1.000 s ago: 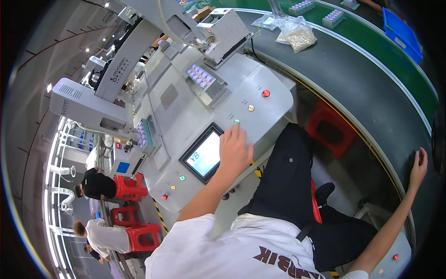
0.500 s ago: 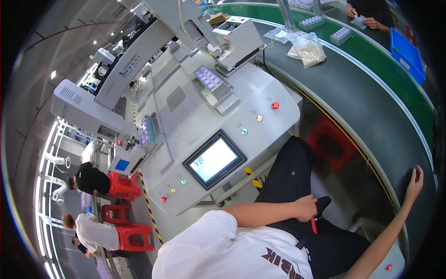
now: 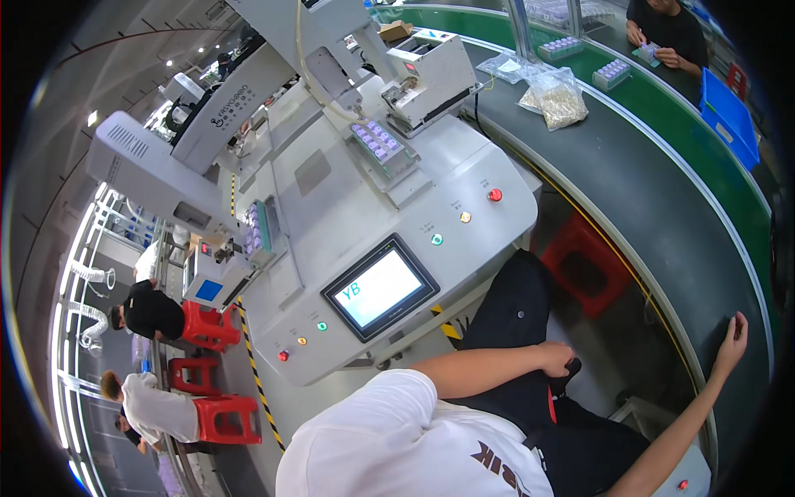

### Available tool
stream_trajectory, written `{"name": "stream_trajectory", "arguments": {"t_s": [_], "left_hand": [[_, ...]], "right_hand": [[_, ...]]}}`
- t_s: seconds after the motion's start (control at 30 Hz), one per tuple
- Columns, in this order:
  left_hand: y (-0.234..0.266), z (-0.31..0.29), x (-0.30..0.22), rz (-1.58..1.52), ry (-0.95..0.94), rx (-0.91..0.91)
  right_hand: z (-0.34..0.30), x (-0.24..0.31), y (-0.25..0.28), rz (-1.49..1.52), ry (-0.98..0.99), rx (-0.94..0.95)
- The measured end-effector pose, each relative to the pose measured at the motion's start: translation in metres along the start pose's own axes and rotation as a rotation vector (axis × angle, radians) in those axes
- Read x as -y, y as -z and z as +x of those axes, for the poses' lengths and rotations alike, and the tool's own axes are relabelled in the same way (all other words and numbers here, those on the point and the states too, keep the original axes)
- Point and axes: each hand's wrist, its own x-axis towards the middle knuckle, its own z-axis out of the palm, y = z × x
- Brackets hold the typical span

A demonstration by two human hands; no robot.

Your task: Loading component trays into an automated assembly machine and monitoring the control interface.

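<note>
My left hand (image 3: 556, 358) is closed over my lap, around a thin red object (image 3: 551, 407) whose lower end sticks out below the fist; the rest is hidden. Out to the right, my right hand (image 3: 732, 344) rests at the grey belt surface (image 3: 662, 219), fingers loosely bent and apart, with nothing visible in it. Before me stands a grey-white machine with a lit touchscreen (image 3: 381, 287). Two trays of lilac parts sit on it: one tray (image 3: 383, 149) at the right station, another tray (image 3: 257, 230) under the left head. Neither hand touches the machine.
Bags of small pale pieces (image 3: 556, 98) lie on the grey surface. Beyond, the green belt (image 3: 642, 103) carries lilac-part trays, by a blue bin (image 3: 729, 120) and a co-worker handling a part. A red stool (image 3: 586, 265) stands underneath. People sit on red stools at left.
The view has shifted slightly. My right hand sits a little lower in the picture, and less of the red object shows below my left hand. The machine's trays stay in place.
</note>
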Motion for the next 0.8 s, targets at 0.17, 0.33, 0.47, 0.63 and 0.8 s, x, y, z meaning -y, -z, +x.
{"name": "stream_trajectory", "arguments": {"t_s": [0.17, 0.33, 0.47, 0.63, 0.8], "left_hand": [[0.001, -0.003, -0.002, -0.023, 0.021, -0.015], [0.001, -0.005, -0.002, -0.018, 0.022, -0.010], [0.000, -0.003, -0.001, -0.006, 0.015, 0.000], [-0.004, -0.001, 0.001, -0.008, 0.021, -0.057], [-0.002, -0.001, -0.002, -0.007, 0.032, -0.035]], "right_hand": [[0.002, -0.002, -0.001, 0.022, 0.008, 0.005], [0.001, -0.003, -0.004, 0.029, 0.002, 0.006], [0.003, -0.008, -0.001, 0.025, 0.014, 0.014], [0.004, -0.010, -0.004, 0.032, -0.015, 0.004], [0.005, -0.014, -0.001, 0.043, -0.008, 0.015]]}}
